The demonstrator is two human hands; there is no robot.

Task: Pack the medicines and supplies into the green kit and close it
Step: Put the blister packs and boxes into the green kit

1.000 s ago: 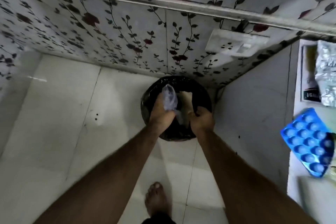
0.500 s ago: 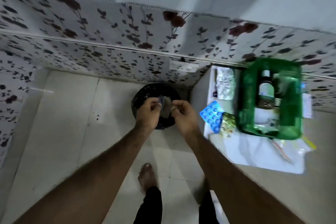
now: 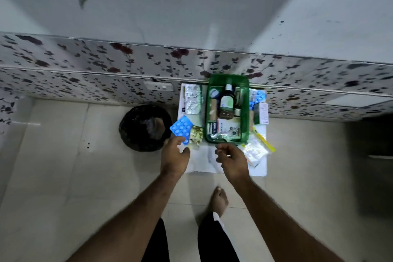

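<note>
The green kit (image 3: 227, 108) stands open on a small white table (image 3: 204, 161), its far end against the flowered wall (image 3: 85, 76); the table's near strip, in front of the kit, is the only bare room on top, and tiled floor (image 3: 63, 176) lies open below that edge and to the kit's left. Inside the kit lie a dark bottle (image 3: 227, 102) with a white cap, a white box (image 3: 228, 128) at its near end, and smaller packs along the sides. Left of the kit sits a silver pill strip (image 3: 192, 100); nearer, a blue pill sheet (image 3: 180, 128) overhangs the table's left edge, touching a yellowish pack (image 3: 196, 135) just beside the kit's near left corner. Right of the kit are a blue strip (image 3: 257, 97), a white carton (image 3: 263, 114), a yellow stick (image 3: 264, 141) and clear packets (image 3: 254, 153), crowding that side. A black bin (image 3: 144, 127) stands on the floor well left of the kit. The left hand (image 3: 174, 157) hovers at the blue sheet's near corner, fingers loosely spread, grasping nothing; the right hand (image 3: 232, 159) hangs just before the kit's near rim, fingers curled, released. Both forearms reach in from below; 1 bare foot (image 3: 219, 200) shows between them.
</note>
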